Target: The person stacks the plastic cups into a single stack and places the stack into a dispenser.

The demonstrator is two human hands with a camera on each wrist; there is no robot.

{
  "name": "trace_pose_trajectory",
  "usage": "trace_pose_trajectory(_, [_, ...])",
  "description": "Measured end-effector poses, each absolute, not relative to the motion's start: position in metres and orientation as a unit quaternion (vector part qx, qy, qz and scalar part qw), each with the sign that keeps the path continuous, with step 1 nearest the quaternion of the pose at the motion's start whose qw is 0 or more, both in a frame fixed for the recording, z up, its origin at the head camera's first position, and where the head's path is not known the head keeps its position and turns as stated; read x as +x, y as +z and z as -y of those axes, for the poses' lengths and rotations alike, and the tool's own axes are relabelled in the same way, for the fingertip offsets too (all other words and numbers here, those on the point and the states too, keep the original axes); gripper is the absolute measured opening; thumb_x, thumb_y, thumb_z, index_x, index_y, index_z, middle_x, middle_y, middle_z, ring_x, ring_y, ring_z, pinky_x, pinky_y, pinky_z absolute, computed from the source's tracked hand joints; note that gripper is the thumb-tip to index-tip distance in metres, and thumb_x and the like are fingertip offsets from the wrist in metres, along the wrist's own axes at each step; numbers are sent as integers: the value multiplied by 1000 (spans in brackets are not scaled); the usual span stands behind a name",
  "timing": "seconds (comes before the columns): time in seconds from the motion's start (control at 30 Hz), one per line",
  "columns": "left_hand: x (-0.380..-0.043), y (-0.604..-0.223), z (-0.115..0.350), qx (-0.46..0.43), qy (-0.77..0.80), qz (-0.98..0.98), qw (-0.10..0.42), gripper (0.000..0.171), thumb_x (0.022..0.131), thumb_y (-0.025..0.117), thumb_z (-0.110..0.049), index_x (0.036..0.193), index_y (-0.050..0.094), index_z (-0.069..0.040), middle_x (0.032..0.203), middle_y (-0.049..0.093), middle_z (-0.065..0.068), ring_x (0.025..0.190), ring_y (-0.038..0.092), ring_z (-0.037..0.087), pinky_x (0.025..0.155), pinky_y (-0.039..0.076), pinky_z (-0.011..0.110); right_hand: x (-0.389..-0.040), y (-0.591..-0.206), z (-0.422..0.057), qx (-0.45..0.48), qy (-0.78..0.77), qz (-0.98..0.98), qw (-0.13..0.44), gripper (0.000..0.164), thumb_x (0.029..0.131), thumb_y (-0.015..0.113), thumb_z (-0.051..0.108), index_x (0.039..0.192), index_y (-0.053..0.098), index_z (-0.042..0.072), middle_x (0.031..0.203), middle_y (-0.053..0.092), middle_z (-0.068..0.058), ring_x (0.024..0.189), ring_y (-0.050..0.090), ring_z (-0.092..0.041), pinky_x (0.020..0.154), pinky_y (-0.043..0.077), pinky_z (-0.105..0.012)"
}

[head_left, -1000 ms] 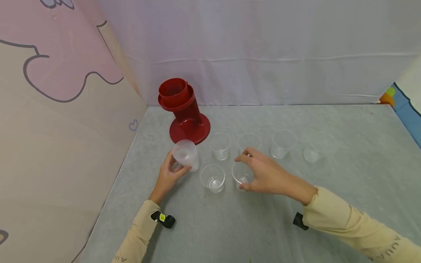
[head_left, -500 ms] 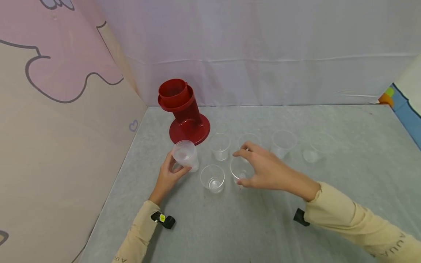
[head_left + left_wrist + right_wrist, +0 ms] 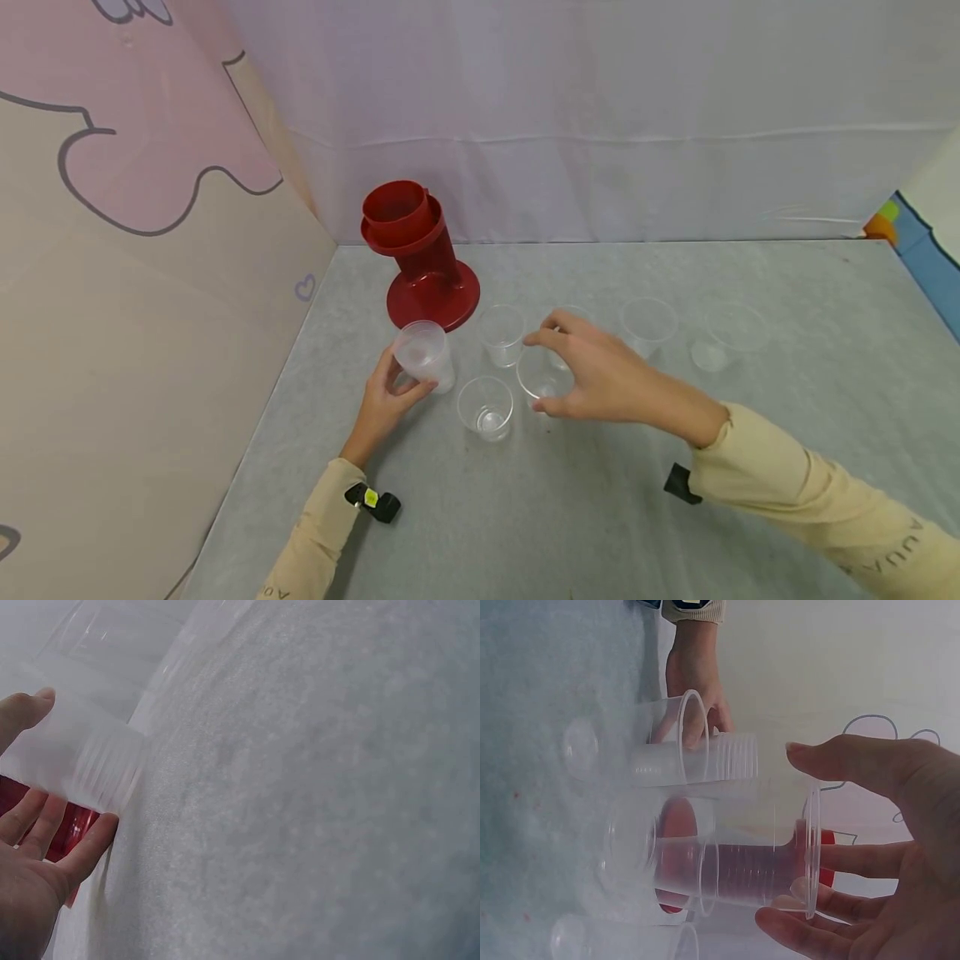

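My left hand (image 3: 381, 402) holds a stack of nested translucent plastic cups (image 3: 424, 350) upright on the table, thumb on the near side. In the left wrist view the stack (image 3: 90, 754) shows several close-set rims. My right hand (image 3: 603, 371) grips a clear plastic cup (image 3: 542, 379) around its rim, with thumb and fingers on opposite sides. The right wrist view shows that cup's rim (image 3: 814, 855) between thumb and fingers. Just left of it stands another clear cup (image 3: 486, 408). Behind, a row of several clear cups begins with one near the stack (image 3: 502, 335).
A red stand (image 3: 431, 283) with a round base and a cup-shaped top stands at the back left, behind the stack. More clear cups (image 3: 648, 325) continue the row rightward. A white cloth (image 3: 600, 125) hangs at the table's back edge; a printed panel (image 3: 150, 333) borders the left.
My right hand has shifted slightly left and away from me, and the clear cup has moved with it, closer to its neighbours. The left hand and its stack stay still.
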State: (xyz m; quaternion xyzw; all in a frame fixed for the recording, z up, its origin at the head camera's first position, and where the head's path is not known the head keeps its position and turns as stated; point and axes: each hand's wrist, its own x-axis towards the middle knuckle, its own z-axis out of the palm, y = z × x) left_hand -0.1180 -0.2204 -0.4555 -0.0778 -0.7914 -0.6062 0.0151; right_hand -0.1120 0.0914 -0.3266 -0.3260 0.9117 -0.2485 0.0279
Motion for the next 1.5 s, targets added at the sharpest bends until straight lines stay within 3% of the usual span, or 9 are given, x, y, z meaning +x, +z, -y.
trace_pose_trajectory(0.9, [-120,-458,222,-91,-610,787,19,76,81,73,-5,145,33,-13,141,42,9,129,40,29,94,43,53,-133,-303,-70,-345,-275,-896,48,62,71,80,34,124,60,9,114,51,-2,97,53,-16,81,49,-34])
trace_pose_trajectory(1.5, [-120,-459,223,-101,-599,794,23,76,81,74,-4,145,33,-11,138,44,12,126,43,31,92,44,53,-150,-295,-51,-353,-287,-888,66,61,73,80,35,125,59,11,114,51,0,97,51,-16,82,49,-33])
